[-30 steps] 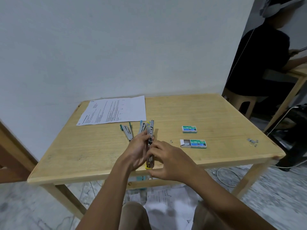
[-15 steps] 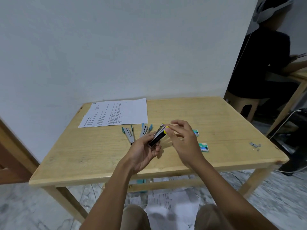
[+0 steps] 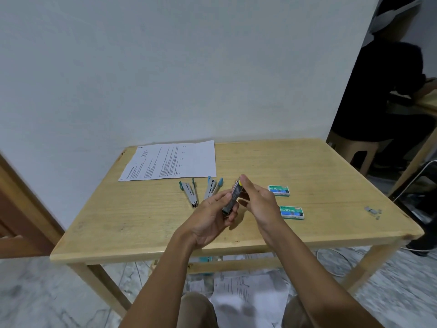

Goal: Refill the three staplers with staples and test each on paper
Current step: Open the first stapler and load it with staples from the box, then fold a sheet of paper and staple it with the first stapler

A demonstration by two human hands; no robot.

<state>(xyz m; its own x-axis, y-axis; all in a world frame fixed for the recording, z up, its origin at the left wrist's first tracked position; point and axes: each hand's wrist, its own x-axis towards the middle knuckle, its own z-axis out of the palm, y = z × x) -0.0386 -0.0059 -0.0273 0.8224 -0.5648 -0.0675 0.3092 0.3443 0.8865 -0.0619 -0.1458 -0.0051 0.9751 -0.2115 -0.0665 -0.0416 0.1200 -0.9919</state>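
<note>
Head cam: left hand fingers are clamping the yellow-tipped stapler above the desk, right hand fingers pinching its far tip.

We note two bare forearms entering from the lower edge of the frame, with no sleeves, watch or rings visible. The left hand and right hand are ungloved. At the bottom centre, both knees show khaki-brown trousers. No markings are observed on the fabric.
</note>
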